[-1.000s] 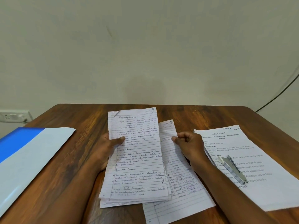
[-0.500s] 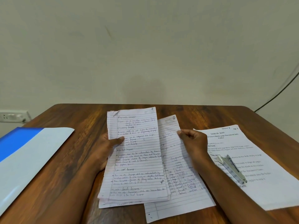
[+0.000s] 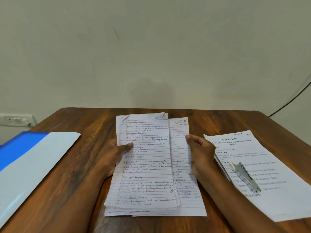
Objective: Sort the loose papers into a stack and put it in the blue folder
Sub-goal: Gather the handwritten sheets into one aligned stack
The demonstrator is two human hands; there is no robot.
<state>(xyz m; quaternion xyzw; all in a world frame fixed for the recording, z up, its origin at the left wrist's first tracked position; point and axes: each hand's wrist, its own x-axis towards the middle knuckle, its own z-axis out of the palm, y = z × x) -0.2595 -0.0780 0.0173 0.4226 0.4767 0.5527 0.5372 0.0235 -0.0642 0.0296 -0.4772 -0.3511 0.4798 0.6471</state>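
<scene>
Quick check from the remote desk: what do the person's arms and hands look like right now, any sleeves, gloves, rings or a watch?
Both forearms are bare to the bottom edge of the view; no sleeves show. The left hand and right hand have no gloves, and no ring, watch or band is visible on the parts in view.

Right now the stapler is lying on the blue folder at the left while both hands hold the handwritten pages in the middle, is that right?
Not quite. The head view shows the stapler lying on the printed sheet at the right, not on the blue folder, which lies at the left with nothing on it. The left hand and right hand do hold the handwritten pages in the middle.
</scene>
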